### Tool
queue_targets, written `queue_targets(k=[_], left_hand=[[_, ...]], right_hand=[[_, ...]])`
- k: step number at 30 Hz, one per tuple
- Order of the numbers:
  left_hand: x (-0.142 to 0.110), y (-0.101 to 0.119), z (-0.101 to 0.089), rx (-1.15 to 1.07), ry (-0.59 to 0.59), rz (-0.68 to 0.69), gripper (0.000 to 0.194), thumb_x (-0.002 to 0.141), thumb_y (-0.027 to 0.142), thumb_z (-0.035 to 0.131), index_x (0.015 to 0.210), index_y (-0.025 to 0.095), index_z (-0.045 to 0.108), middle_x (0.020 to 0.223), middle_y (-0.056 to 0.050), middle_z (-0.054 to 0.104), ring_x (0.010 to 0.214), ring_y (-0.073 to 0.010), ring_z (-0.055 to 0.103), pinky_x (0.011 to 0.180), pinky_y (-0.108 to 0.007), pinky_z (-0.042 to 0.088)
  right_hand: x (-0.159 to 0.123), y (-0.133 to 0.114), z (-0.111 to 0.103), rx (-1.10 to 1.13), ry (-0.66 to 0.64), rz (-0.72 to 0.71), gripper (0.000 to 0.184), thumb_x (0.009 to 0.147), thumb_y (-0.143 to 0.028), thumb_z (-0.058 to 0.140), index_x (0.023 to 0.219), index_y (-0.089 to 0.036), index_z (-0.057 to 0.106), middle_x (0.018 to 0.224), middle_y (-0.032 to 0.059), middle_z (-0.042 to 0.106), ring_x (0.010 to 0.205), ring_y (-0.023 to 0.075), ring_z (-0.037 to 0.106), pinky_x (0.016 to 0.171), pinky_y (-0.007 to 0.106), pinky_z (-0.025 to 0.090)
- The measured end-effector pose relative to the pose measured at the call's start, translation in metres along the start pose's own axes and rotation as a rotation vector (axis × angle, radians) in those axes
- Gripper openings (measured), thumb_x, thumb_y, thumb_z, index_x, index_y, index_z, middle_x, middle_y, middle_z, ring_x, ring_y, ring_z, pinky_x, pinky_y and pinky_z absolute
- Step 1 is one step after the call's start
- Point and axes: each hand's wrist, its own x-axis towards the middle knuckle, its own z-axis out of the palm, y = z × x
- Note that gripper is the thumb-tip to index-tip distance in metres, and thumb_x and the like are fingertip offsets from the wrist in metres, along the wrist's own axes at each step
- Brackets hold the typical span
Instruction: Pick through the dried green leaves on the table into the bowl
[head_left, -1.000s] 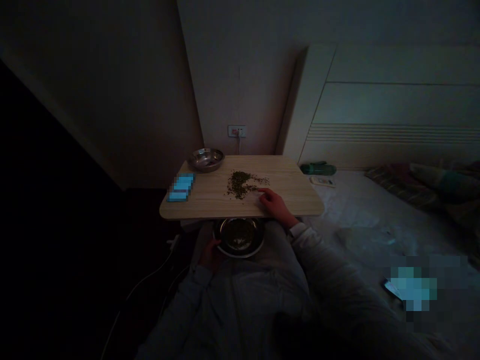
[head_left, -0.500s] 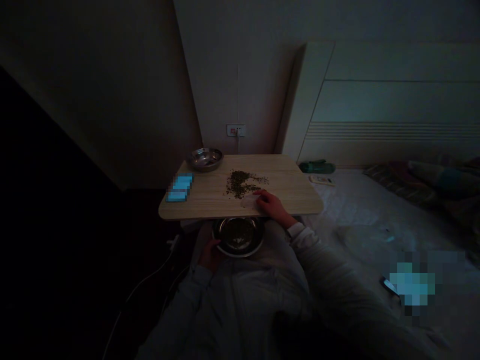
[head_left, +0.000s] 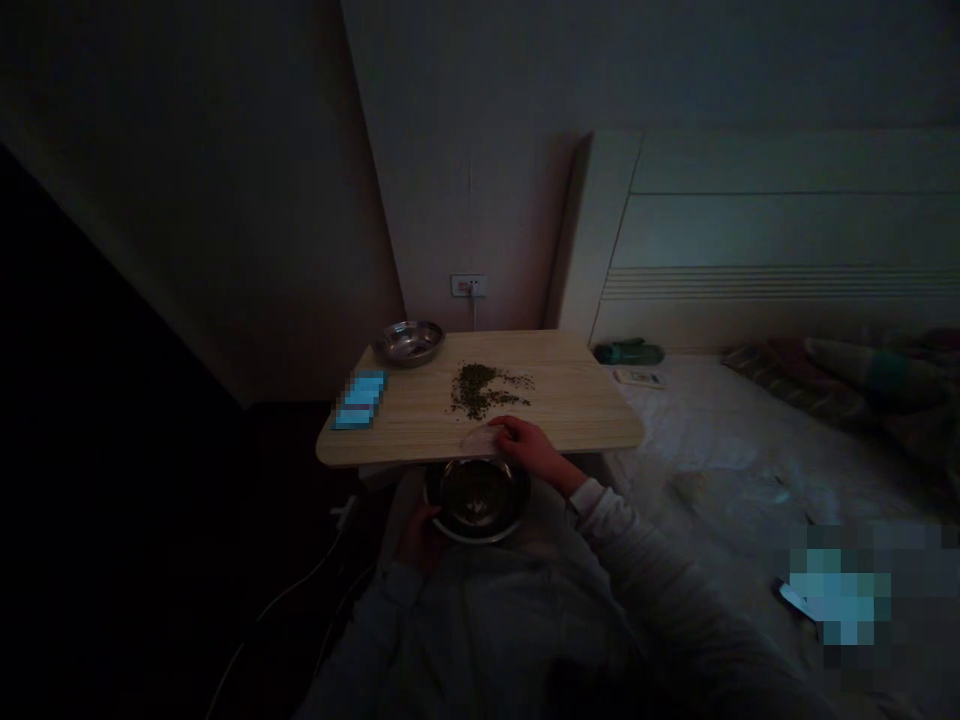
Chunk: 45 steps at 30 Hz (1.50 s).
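Note:
Small greenish grains [head_left: 474, 390] lie in a loose patch on the light wooden table [head_left: 577, 400], thinning out to the right. At the near edge, my right hand [head_left: 529, 448] is closed on a thin, pale, see-through flat piece [head_left: 477, 438], which rests on or just over the tabletop; its exact kind is unclear. A metal bowl [head_left: 484, 540] sits in my lap below that edge, with dark contents hard to make out. My left hand [head_left: 420, 532], dim in the shadow, grips the bowl's left rim.
Another metal bowl [head_left: 410, 343] stands at the table's back left, with a lit phone [head_left: 360, 400] in front of it. To the right, a green bottle [head_left: 628, 352] and a second phone [head_left: 796, 600] lie on the bed [head_left: 690, 430]. A white cable [head_left: 262, 590] hangs at left.
My right hand has drawn the pale piece left and toward the near edge, away from the grains. The whole view has shifted slightly. My left hand stays on the bowl.

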Motion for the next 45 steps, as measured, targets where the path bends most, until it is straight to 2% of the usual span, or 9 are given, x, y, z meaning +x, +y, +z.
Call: queue_targets(k=[4,9,13,21,26,30,34,41,45], left_hand=[[0.000,0.000,0.002,0.006,0.121,-0.046,0.028,0.060,0.009,0.061,0.086,0.019,0.067,0.083,-0.005,0.074,0.102,-0.0307,0.064,0.085,-0.043,0.052],[0.001,-0.001,0.002,-0.021,0.113,-0.019,0.023,0.060,0.008,0.060,0.080,0.019,0.067,0.074,-0.003,0.073,0.101,-0.0291,0.064,0.085,-0.040,0.052],[0.000,0.000,0.002,-0.017,0.125,-0.024,0.021,0.062,0.008,0.059,0.078,0.019,0.068,0.074,-0.003,0.073,0.097,-0.0278,0.066,0.083,-0.039,0.052],[-0.006,0.004,0.009,-0.011,0.156,-0.095,0.017,0.066,0.006,0.056,0.075,0.018,0.065,0.063,-0.002,0.071,0.084,-0.0263,0.069,0.080,-0.039,0.054],[-0.009,0.005,0.011,-0.034,0.108,-0.055,0.024,0.065,0.006,0.056,0.084,0.017,0.065,0.073,-0.004,0.073,0.091,-0.0269,0.068,0.082,-0.039,0.053],[-0.010,0.006,0.014,0.005,0.165,-0.083,0.019,0.066,0.006,0.055,0.080,0.016,0.064,0.067,-0.004,0.071,0.088,-0.0276,0.069,0.080,-0.040,0.054],[-0.010,0.006,0.015,0.006,0.158,-0.054,0.020,0.065,0.004,0.055,0.078,0.016,0.064,0.068,-0.004,0.071,0.090,-0.0267,0.068,0.080,-0.038,0.054],[-0.014,0.007,0.019,-0.015,0.159,-0.049,0.025,0.064,0.004,0.055,0.083,0.017,0.066,0.073,-0.005,0.073,0.097,-0.0275,0.066,0.082,-0.037,0.053],[-0.014,0.008,0.019,-0.004,0.159,-0.077,0.030,0.064,0.004,0.056,0.089,0.017,0.067,0.077,-0.005,0.074,0.098,-0.0289,0.066,0.083,-0.038,0.053]], right_hand=[[0.006,-0.012,0.011,0.016,0.038,0.038,0.034,0.074,-0.016,0.055,0.107,-0.017,0.063,0.074,-0.0014,0.063,0.065,0.0113,0.054,0.063,0.022,0.040],[0.010,-0.024,0.023,-0.156,0.091,0.093,0.032,0.078,-0.019,0.055,0.109,-0.018,0.062,0.077,0.0012,0.066,0.068,0.0130,0.056,0.063,0.023,0.038],[0.010,-0.022,0.019,-0.233,0.137,0.138,0.033,0.080,-0.022,0.055,0.111,-0.017,0.060,0.077,0.0024,0.066,0.068,0.0139,0.057,0.061,0.023,0.037],[0.005,-0.004,-0.011,-0.322,0.202,0.167,0.030,0.081,-0.022,0.052,0.110,-0.016,0.061,0.077,0.0034,0.067,0.070,0.0151,0.059,0.062,0.023,0.038],[0.011,0.009,-0.035,-0.357,0.235,0.219,0.030,0.081,-0.019,0.053,0.109,-0.017,0.062,0.082,0.0047,0.068,0.074,0.0149,0.060,0.064,0.022,0.039],[0.020,0.021,-0.054,-0.395,0.214,0.208,0.030,0.082,-0.019,0.053,0.110,-0.017,0.062,0.084,0.0052,0.069,0.074,0.0142,0.061,0.065,0.022,0.041],[0.026,0.031,-0.072,-0.461,0.170,0.205,0.030,0.082,-0.019,0.053,0.111,-0.018,0.061,0.088,0.0060,0.070,0.076,0.0147,0.062,0.067,0.022,0.042],[0.032,0.033,-0.097,-0.562,0.087,0.187,0.030,0.083,-0.015,0.052,0.111,-0.018,0.061,0.096,0.0067,0.070,0.082,0.0147,0.063,0.071,0.022,0.043],[0.030,0.033,-0.104,-0.619,0.100,0.124,0.029,0.084,-0.015,0.051,0.111,-0.018,0.061,0.099,0.0069,0.070,0.085,0.0158,0.064,0.072,0.023,0.044]])
